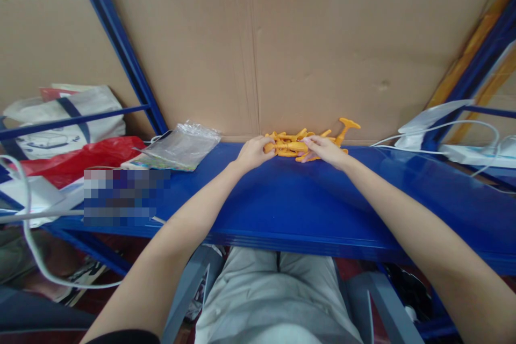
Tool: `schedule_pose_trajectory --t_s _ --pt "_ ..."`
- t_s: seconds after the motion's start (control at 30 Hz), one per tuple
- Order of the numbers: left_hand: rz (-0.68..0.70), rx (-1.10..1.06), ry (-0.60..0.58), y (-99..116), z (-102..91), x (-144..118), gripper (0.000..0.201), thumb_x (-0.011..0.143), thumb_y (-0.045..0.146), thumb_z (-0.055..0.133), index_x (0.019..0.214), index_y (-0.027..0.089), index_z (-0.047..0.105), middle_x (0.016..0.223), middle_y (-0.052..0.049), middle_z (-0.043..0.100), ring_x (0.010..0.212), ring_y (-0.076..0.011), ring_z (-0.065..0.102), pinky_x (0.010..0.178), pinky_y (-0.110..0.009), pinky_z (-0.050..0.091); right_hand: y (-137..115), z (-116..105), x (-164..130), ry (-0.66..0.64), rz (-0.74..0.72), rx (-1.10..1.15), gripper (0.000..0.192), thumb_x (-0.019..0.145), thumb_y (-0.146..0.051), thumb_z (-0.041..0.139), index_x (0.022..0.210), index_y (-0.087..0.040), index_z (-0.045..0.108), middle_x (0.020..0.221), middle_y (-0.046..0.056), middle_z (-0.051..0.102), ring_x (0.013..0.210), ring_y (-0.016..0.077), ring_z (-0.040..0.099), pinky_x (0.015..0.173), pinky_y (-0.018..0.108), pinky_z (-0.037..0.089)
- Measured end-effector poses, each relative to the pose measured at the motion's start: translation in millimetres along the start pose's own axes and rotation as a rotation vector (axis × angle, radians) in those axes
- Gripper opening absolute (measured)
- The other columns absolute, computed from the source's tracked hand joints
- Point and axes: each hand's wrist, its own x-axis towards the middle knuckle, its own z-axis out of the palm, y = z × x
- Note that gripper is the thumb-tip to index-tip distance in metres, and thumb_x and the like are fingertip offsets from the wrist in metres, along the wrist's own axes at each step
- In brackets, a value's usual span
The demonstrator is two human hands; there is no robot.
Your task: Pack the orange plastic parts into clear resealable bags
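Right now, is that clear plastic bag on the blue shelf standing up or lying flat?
Lying flat. The clear plastic bag rests crumpled on the blue shelf, left of both hands.

Storeroom, blue steel racking [121, 48] (cardboard-backed [314, 48])

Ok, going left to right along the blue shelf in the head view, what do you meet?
White tote bag → red plastic bag → clear plastic bag → left hand → yellow plastic pieces → right hand → white power strip, all on or beside the blue shelf.
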Motion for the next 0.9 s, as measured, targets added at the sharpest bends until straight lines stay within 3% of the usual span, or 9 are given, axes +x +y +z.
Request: schedule_pose_trajectory --t_s 0.17,0.23,0.3,0.43,0.7,0.8,0.9 --pt "-0.018 0.0 -0.008 3 -0.5 0 0.025 0.077 0.02 0.066 0.101 0.017 0.073 0.094 -0.007 0.075 0.084 -0.0213 0.068 0.074 -0.03 0.05 -2 -9 -4 -0.134 0.052 -0.006 0.036 0.089 -0.034 0.07 0.12 -0.021 0.057 0.097 0.008 0.076 0.075 0.0171 0.075 0.076 0.03 0.062" --pt "-0.029 0.0 -0.007 4 -0.6 0 0.026 0.077 0.02 0.066 0.102 0.017 0.073 0.094 -0.008 0.075 0.083 -0.0213 0.069 0.073 -0.03 0.049 -2 -12 -5 -0.148 0.054 0.032 0.043 0.084 -0.024 0.075 0.121 -0.021 0.054 0.099 0.008 0.076 0.078 0.0172 0.075 0.079 0.032 0.061" --pt "-0.032 0.002 0.002 3 -0.7 0 0.026 0.078 0.02 0.066 0.103 0.017 0.073 0.094 -0.007 0.075 0.081 -0.0209 0.068 0.072 -0.03 0.049 -3 -11 -6 -0.12 0.066 0.073 0.037 0.085 -0.021 0.074 0.116 -0.021 0.053 0.098 0.009 0.077 0.076 0.0167 0.075 0.081 0.034 0.061" --pt "-0.02 -0.004 0.027 2 -0.4 1 0.025 0.077 0.021 0.067 0.102 0.017 0.072 0.092 -0.007 0.075 0.08 -0.0199 0.068 0.072 -0.029 0.049 -8 -5 -7 -0.065 0.097 0.099 0.013 0.095 -0.028 0.062 0.1 -0.019 0.055 0.087 0.009 0.077 0.066 0.016 0.074 0.073 0.03 0.061" --pt "-0.015 0.0 0.057 6 -0.3 0 0.02 0.083 0.032 0.069 0.096 0.017 0.071 0.091 -0.007 0.075 0.08 -0.0199 0.068 0.07 -0.028 0.048 -16 7 -8 0.039 0.204 -0.018 0.045 0.1 -0.051 0.043 0.074 -0.017 0.057 0.062 0.009 0.072 0.046 0.0154 0.065 0.051 0.025 0.055" --pt "-0.031 0.001 0.065 6 -0.6 1 0.019 0.084 0.034 0.069 0.093 0.018 0.07 0.087 -0.006 0.074 0.076 -0.0193 0.067 0.068 -0.028 0.047 -17 7 -8 0.037 0.216 -0.069 0.05 0.101 -0.055 0.038 0.08 -0.016 0.061 0.067 0.01 0.074 0.046 0.0148 0.065 0.052 0.025 0.055" --pt "-0.04 -0.005 0.064 6 -1.0 1 0.019 0.083 0.035 0.069 0.09 0.018 0.069 0.084 -0.005 0.074 0.074 -0.0187 0.067 0.067 -0.027 0.045 -15 3 -10 -0.001 0.188 -0.056 0.041 0.101 -0.051 0.043 0.098 -0.015 0.064 0.085 0.013 0.077 0.054 0.0147 0.069 0.057 0.025 0.057"
